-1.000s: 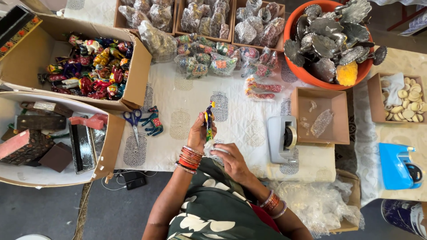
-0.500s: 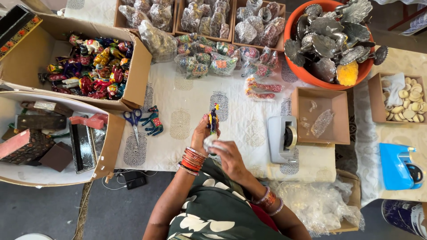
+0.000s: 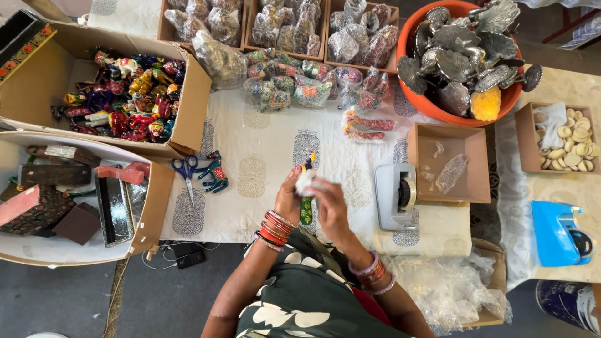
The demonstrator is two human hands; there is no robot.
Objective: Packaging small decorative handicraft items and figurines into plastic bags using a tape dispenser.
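Over the printed cloth (image 3: 275, 163), both hands — left hand (image 3: 289, 195), right hand (image 3: 330, 206) — pinch a small painted figurine (image 3: 307, 188) and its white wrapping, scissors (image 3: 186, 170) lying well apart.

both hands (image 3: 310, 194) on painted figurine (image 3: 306, 209)

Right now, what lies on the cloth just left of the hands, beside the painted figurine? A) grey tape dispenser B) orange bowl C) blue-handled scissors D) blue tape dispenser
C: the blue-handled scissors lie on the white printed cloth next to the small painted figurine, left of the left hand; the grey tape dispenser sits right of the right hand.
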